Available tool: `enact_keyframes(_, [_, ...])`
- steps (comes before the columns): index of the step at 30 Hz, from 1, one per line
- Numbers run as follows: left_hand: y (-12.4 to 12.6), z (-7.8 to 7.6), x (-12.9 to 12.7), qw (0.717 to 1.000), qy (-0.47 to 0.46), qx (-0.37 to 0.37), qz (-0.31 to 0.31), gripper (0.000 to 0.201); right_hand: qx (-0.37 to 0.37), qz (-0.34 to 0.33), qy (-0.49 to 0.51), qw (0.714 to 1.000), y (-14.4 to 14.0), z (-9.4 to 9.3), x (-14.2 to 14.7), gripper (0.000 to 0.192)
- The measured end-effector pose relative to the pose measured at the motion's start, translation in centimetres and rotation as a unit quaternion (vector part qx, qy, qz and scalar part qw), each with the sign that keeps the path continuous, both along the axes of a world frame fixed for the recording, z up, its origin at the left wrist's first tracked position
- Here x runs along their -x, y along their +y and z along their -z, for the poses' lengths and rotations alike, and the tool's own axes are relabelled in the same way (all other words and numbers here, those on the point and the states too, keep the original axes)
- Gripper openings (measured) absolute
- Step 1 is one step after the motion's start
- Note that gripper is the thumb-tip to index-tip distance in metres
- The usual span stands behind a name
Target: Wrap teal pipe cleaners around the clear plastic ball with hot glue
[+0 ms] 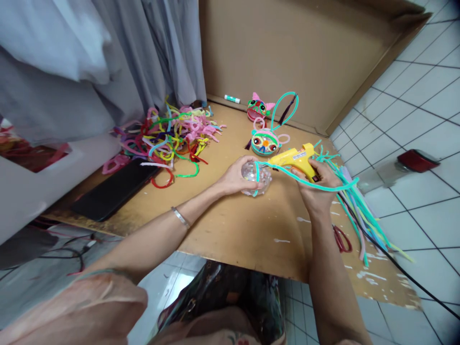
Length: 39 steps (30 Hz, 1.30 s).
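Gluing step, by the look of it. Left hand (235,178) cups a clear plastic ball (256,178) just above the cardboard work board (230,225), fingers wrapped round its left side. Right hand (318,189) is closed on the handle of a yellow hot glue gun (295,159), nozzle aimed left at the ball, nearly touching it. A teal pipe cleaner (309,184) runs from the ball's top across the right hand, w/ its left end hooked down over the ball.

Next move, I'd judge: steady nozzle on the contact spot, small dab, press the cleaner down w/o burning fingertips.

Far side: finished owl-like pipe-cleaner figure (265,142); loose pipe-cleaner pile (172,136) far left; red scissors (341,238) near right.
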<state>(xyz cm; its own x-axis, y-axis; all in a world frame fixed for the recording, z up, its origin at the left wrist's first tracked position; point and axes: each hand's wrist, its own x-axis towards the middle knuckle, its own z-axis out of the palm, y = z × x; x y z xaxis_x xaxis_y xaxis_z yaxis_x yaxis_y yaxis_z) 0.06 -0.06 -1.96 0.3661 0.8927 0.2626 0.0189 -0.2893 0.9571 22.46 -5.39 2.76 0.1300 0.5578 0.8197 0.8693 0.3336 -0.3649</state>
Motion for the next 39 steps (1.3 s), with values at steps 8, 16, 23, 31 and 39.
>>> enact_keyframes(8, [0.0,0.0,-0.1,0.999,-0.015,0.022,0.017,0.076,0.004,-0.009,0.008,1.0,0.6,0.7,-0.2,0.038])
enact_keyframes(16, [0.3,0.5,-0.1,1.0,-0.008,0.004,0.013,0.075,0.031,0.01,0.02,0.999,0.5,0.7,0.0,0.043])
enact_keyframes(23, [0.5,0.8,0.0,1.0,-0.005,-0.008,0.018,0.075,0.058,0.002,0.023,0.998,0.5,0.6,-0.3,0.042])
enact_keyframes(31, [0.2,0.0,0.1,0.999,-0.006,0.024,0.021,0.076,0.192,-0.016,0.13,0.973,1.0,0.6,-1.6,0.044])
enact_keyframes(39, [0.0,-0.4,0.1,0.999,-0.016,0.029,0.02,0.075,0.407,0.167,0.061,0.896,1.5,1.7,-3.4,0.032])
